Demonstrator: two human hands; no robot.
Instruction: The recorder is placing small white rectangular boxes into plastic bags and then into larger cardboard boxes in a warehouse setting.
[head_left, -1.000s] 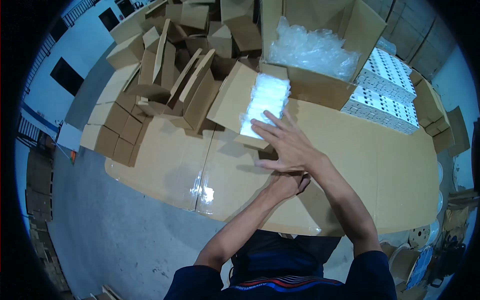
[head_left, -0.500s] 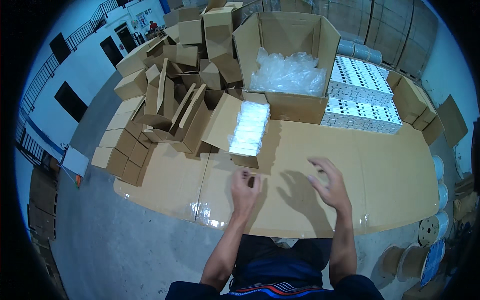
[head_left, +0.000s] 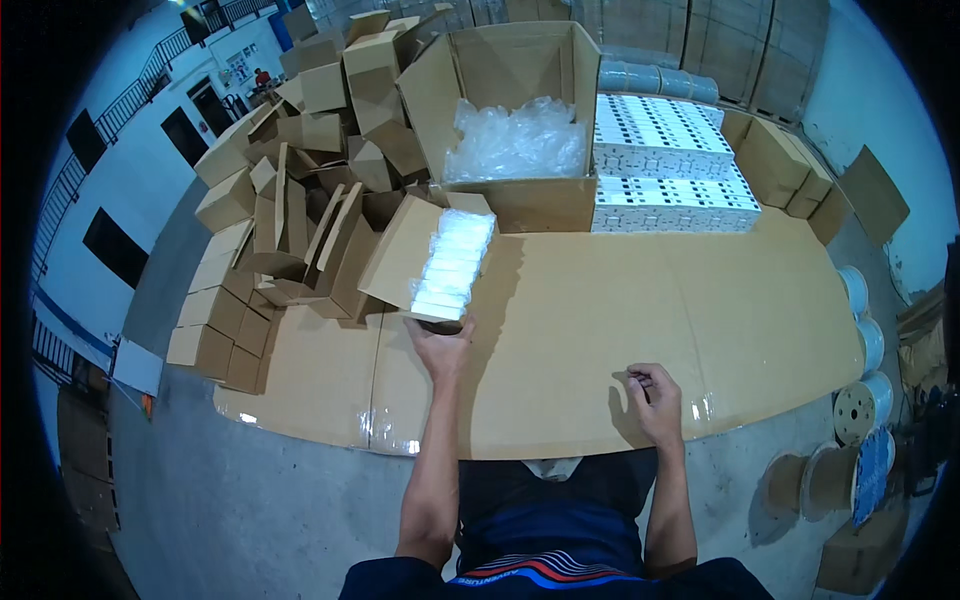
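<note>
Hands apart on the desk.
Your left hand grips the near end of the open box, whose long axis runs away from you; your right hand rests loosely curled, well right of it.

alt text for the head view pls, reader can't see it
A person's left hand grips the near end of a small open cardboard box of clear-wrapped white packs on a cardboard-covered table, while the right hand rests on the table edge. Behind stand a large open carton of clear plastic bags and piled empty cartons.
</note>
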